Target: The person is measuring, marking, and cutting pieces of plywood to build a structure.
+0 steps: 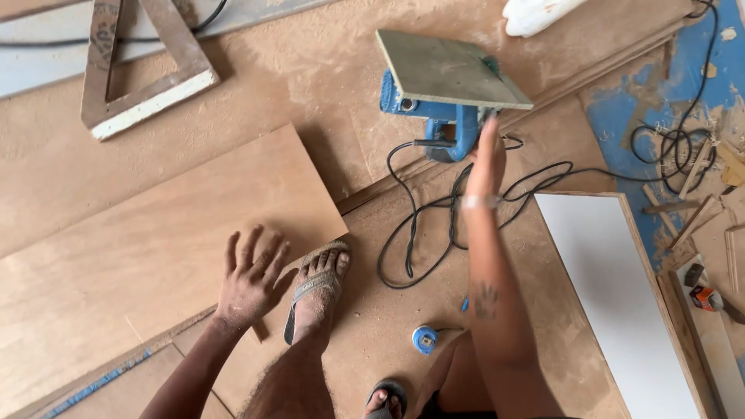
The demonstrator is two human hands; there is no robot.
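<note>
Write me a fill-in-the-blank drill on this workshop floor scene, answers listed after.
1. The right hand reaches for a power saw whose body is coloured ____.
2. The left hand rests with fingers spread on a ____ board.
3. The foot on the board's edge wears a ____.
4. The tape measure lies beside a coiled black ____.

Answers: blue; brown; sandal; cord

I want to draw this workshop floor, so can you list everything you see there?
Plywood board: one, brown, lower left.
Power saw: one, blue, top centre.
Cord: one, black, looping below saw.
Tape measure: one, blue, bottom centre.
White panel: one, right.
Wooden triangle frame: one, top left.
Wood scraps: several, far right.
Sandalled feet: two, dusty, bottom centre.
Left hand: spread on board.
Right hand: reaching at saw.
</note>
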